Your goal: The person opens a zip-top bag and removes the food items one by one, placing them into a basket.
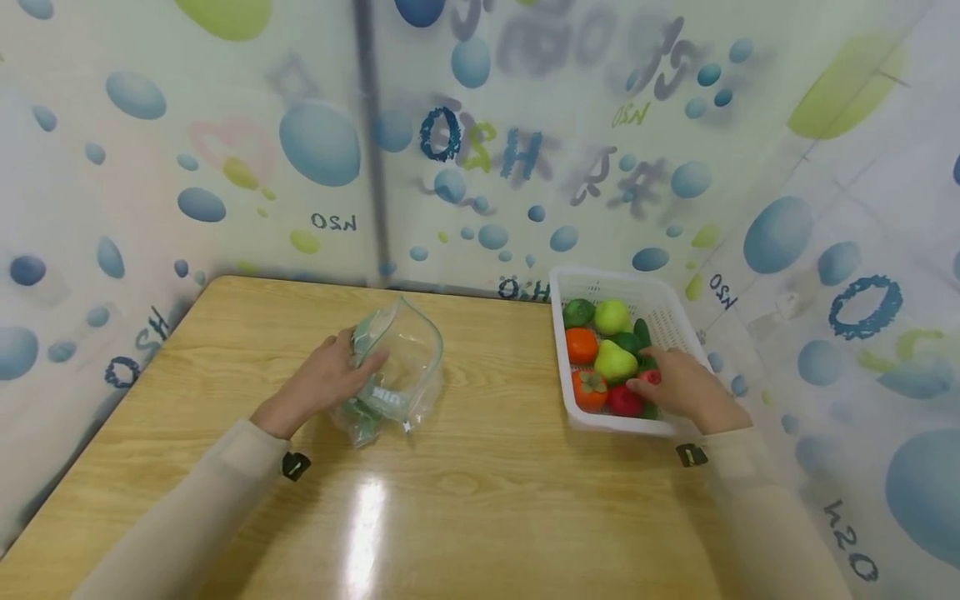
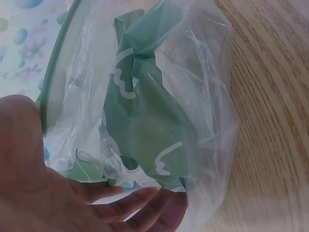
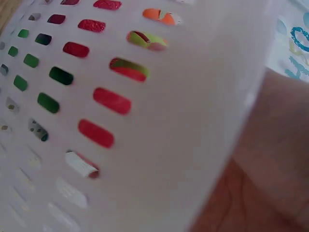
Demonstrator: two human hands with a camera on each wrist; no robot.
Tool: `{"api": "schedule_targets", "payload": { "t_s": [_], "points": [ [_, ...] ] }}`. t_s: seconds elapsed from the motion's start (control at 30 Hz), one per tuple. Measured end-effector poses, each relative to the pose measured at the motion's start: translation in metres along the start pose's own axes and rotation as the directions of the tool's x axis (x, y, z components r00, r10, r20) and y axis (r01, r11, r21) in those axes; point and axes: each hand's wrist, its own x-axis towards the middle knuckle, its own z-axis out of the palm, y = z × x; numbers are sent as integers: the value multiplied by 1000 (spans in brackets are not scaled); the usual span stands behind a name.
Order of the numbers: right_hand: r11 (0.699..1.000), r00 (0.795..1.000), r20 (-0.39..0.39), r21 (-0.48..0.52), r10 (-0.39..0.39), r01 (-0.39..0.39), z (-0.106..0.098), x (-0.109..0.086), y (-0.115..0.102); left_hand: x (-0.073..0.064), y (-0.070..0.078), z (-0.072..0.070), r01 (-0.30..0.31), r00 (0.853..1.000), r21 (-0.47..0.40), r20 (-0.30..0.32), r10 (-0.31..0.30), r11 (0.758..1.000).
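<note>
My left hand point(image 1: 348, 371) holds a clear zip bag point(image 1: 408, 367) by its left side, above the table. The bag's mouth gapes, edged by a green zip strip. In the left wrist view, crumpled green plastic point(image 2: 145, 116) with white marks shows on the bag, and the fingers point(image 2: 130, 203) lie along its lower edge. My right hand point(image 1: 678, 387) reaches into a white plastic basket point(image 1: 566, 400). Its thumb and fingers are around a red fruit point(image 1: 651, 377); whether they grip it is unclear. The basket's slotted wall point(image 3: 169, 135) hides the fingertips in the right wrist view.
In the basket lie a green pear point(image 1: 615, 362), a persimmon point(image 1: 590, 389), an orange-red fruit point(image 1: 581, 345), a yellow-green fruit point(image 1: 612, 317), a dark red fruit point(image 1: 624, 401) and dark green produce point(image 1: 578, 312). Patterned curtains point(image 1: 322, 142) border the wooden table point(image 1: 465, 492).
</note>
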Motion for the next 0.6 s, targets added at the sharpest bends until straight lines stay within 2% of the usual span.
{"api": "schedule_targets", "payload": {
  "t_s": [0.27,0.43,0.6],
  "points": [
    [1000,999,-41,-13,8,-8,3,-1,-4,-2,2,-2,9,1000,5,-12,-9,1000],
    [1000,993,-114,6,7,-6,6,-4,-9,-6,7,-3,7,1000,12,-27,-7,1000],
    [1000,977,-215,24,-8,14,12,-5,-14,-9,10,-3,8,999,16,-31,-8,1000]
  ]
}}
